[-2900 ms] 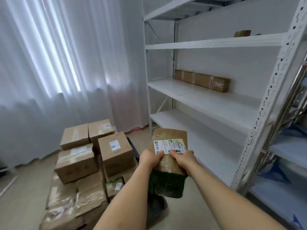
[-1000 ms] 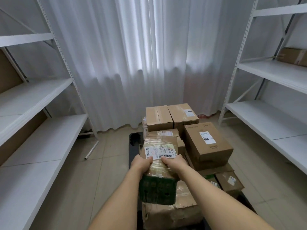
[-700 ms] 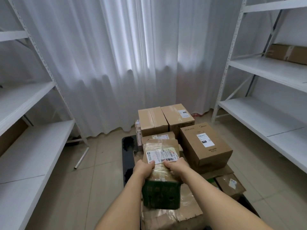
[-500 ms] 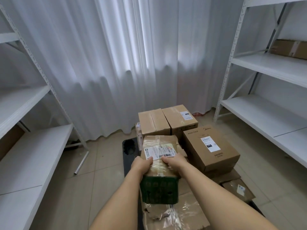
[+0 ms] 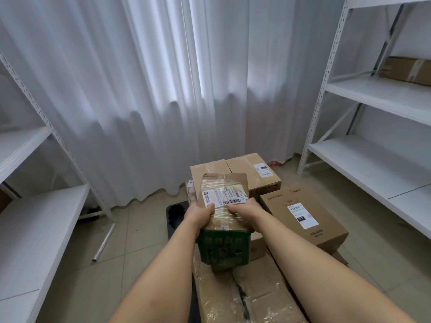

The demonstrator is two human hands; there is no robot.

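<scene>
I hold a taped cardboard parcel (image 5: pixel 224 190) with a white barcode label on top and a green printed near face, out in front of me above a pile of boxes. My left hand (image 5: pixel 198 215) grips its left side, thumb on top by the label. My right hand (image 5: pixel 245 210) grips its right side the same way. The fingers under the parcel are hidden.
Below and behind the parcel lie stacked cardboard boxes (image 5: pixel 303 215) on a dark cart (image 5: pixel 173 215). White metal shelves stand at the left (image 5: pixel 35 220) and right (image 5: pixel 373 164); a brown box (image 5: pixel 405 69) sits on the right one. White curtains close the far side. A metal bar (image 5: pixel 105 241) lies on the floor.
The view swung from the right shelves to face the curtain and box pile. Both hands keep hold of the parcel, which has stayed over the pile during the last second.
</scene>
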